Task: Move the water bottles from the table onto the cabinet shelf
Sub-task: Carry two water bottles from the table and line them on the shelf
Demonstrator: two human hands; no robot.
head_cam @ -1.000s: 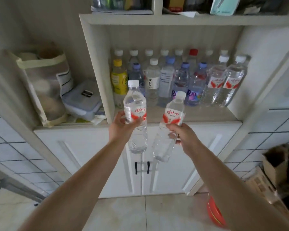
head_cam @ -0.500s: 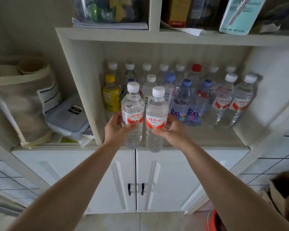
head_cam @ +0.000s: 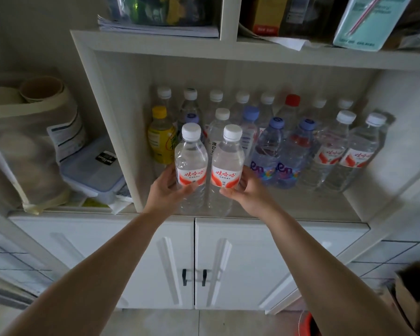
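You stand at the cabinet with a water bottle in each hand, both upright and side by side at the front lip of the cabinet shelf (head_cam: 301,209). Your left hand (head_cam: 166,190) is clamped on the left bottle (head_cam: 191,166), thumb across the lower edge of its red-and-white label, fingers curled behind; your right hand (head_cam: 246,194) is clamped the same way on the right bottle (head_cam: 227,168). The two bottles look to be touching or nearly so at the shoulders, and their bases sit at or just over the shelf's front edge; whether they already bear on the board cannot be told. Directly behind them, at 12 o'clock, stands a white-capped bottle (head_cam: 218,132); at 10 o'clock is the yellow-capped bottle (head_cam: 161,137), and at 2 o'clock two blue-capped bottles (head_cam: 267,151) crowd the middle row. To finish this step well, keep both bottles vertical, lower them until you feel the bases go flat, then nudge them straight back only as far as the gap allows, so they do not knock the row behind. Let go one hand at a time, sliding the fingers out sideways, toward 9 o'clock on the left and 3 o'clock on the right, clear of the neighbouring caps.
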